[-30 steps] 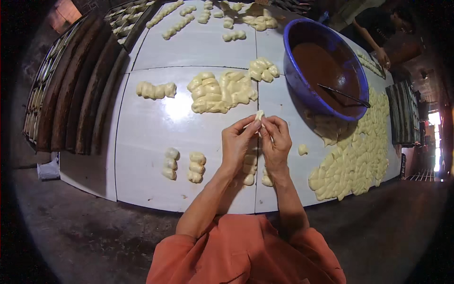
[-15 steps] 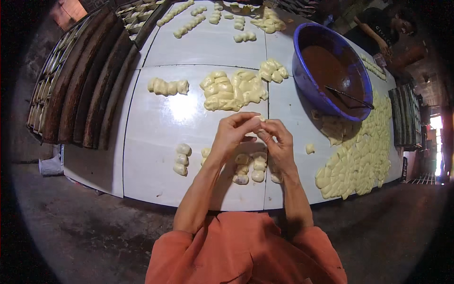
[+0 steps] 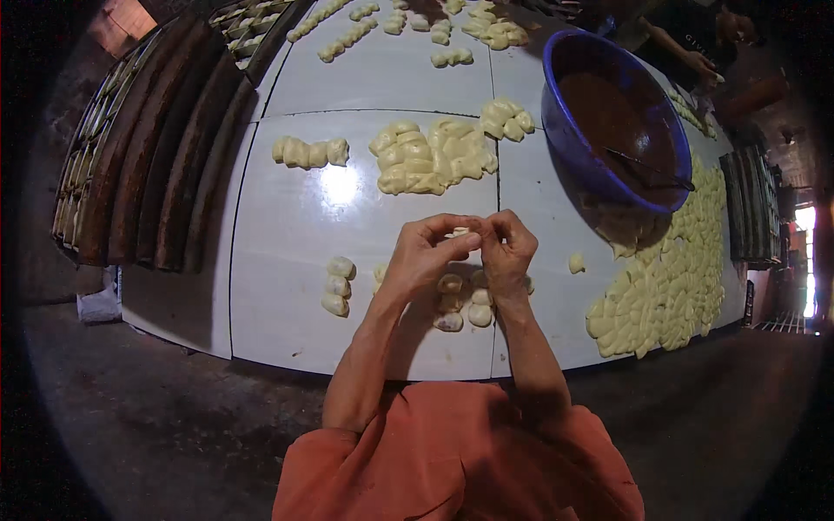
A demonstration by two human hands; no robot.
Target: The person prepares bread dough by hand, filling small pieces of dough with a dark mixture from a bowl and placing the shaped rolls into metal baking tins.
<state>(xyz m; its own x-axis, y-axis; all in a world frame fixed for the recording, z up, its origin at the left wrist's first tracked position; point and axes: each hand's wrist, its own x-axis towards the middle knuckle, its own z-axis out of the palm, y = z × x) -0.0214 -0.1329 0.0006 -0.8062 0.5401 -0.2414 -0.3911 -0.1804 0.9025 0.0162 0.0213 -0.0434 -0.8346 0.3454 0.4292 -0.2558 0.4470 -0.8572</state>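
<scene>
L hand (image 3: 432,250) pinches dough bit (image 3: 459,232); R hand (image 3: 508,247) curls alongside, can't tell its grip. Overpulling may tear it; dipping low cd squash rolls (image 3: 448,322), 6 o'clock.

A small, pale cream piece of soft dough (image 3: 460,232) sits pinched at the fingertips between the left hand (image 3: 434,250) and the right hand (image 3: 506,250), raised in front of the body; the fingers cover most of it, so its full shape cannot be told. Nearer the body, two short columns of rounded, cream-coloured dough balls (image 3: 449,303) lie side by side between the forearms, the balls in each touching end to end. Another such column, a row of three pale dough balls (image 3: 338,286), lies left of the left forearm, slightly tilted.
</scene>
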